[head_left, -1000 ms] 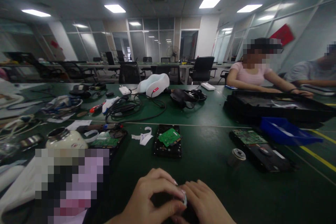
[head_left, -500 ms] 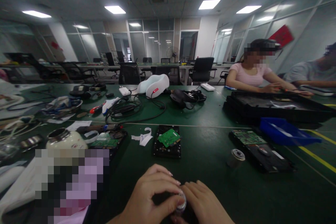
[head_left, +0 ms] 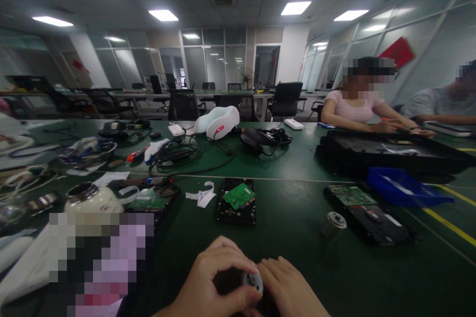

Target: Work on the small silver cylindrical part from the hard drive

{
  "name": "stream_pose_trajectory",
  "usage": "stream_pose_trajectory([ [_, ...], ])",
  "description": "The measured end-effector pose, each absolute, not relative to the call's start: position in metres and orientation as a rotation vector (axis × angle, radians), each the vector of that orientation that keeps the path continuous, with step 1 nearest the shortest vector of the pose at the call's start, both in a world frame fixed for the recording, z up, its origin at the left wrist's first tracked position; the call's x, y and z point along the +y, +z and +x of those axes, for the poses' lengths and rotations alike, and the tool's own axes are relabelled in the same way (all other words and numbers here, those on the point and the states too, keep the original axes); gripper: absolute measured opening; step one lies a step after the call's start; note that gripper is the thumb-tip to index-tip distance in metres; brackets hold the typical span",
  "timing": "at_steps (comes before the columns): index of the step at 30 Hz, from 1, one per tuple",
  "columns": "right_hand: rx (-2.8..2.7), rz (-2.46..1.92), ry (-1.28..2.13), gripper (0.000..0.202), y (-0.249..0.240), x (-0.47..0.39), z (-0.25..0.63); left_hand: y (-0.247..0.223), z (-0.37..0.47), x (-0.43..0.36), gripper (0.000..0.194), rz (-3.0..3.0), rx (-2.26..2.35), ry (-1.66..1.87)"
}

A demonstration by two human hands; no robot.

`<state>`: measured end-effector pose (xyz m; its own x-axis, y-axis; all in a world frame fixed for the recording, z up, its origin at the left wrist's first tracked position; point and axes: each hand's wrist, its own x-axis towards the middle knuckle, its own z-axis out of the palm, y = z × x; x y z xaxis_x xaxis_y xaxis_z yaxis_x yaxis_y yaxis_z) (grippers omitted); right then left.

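Observation:
Between the thumb and fingers of my left hand (head_left: pixel 208 280) is a small motor (head_left: pixel 253 282), a round silvery metal part whose end face with holes points up at me. My right hand (head_left: pixel 288 285) lies against its right side, fingers close together and curled down around it; the fingertips and lower part of the motor are hidden. A similar metal cylinder (head_left: pixel 333 227) stands upright on the green table (head_left: pixel 290 237) to the right. Ahead of my hands is a hard drive (head_left: pixel 234 215) with a loose green circuit board (head_left: pixel 238 195) lying on top.
Another hard drive (head_left: pixel 383 223) lies at right beside a blue bin (head_left: pixel 405 190). Behind them is a large black tray (head_left: pixel 372 158), with a person (head_left: pixel 353 109) working at it. A cream round pot (head_left: pixel 91 200), cables (head_left: pixel 174 156) and a white neck pillow (head_left: pixel 223 121) occupy the left and back.
The small motor has tipped so its holed end face shows more plainly. My left fingers have shifted slightly around it; my right hand has barely moved.

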<state>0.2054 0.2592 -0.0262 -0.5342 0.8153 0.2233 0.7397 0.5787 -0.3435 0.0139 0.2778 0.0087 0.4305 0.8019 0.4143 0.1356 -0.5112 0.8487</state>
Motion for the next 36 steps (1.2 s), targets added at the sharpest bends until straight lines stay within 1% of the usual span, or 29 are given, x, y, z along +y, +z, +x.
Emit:
stream_pose_trajectory([
  [7,-2.503,-1.302,0.317,0.03,-0.026,0.26,0.204,0.007,0.014,0.277,0.022,1.853,0.728,1.079],
  [12,-2.509,-1.296,0.314,0.032,-0.022,0.26,0.204,0.008,0.013,0.276,0.018,1.807,0.758,1.098],
  [16,-2.481,-1.261,0.295,0.032,-0.022,0.259,0.204,0.012,0.014,0.276,0.01,1.833,0.783,1.068],
  [22,-2.454,-1.245,0.305,0.039,-0.023,0.258,0.204,0.019,0.012,0.276,0.007,1.918,0.771,1.085],
  [24,-2.453,-1.252,0.301,0.039,-0.022,0.258,0.204,0.017,0.01,0.278,0.008,1.923,0.856,1.155],
  [27,-2.444,-1.263,0.299,0.039,-0.021,0.258,0.203,0.008,0.008,0.281,0.012,1.905,1.126,1.181],
  [32,-2.471,-1.273,0.347,0.043,-0.019,0.258,0.204,-0.009,0.006,0.282,0.019,2.012,1.35,0.933],
  [36,-2.474,-1.287,0.36,0.042,-0.018,0.258,0.204,-0.013,0.006,0.281,0.031,2.005,1.413,0.918],
])
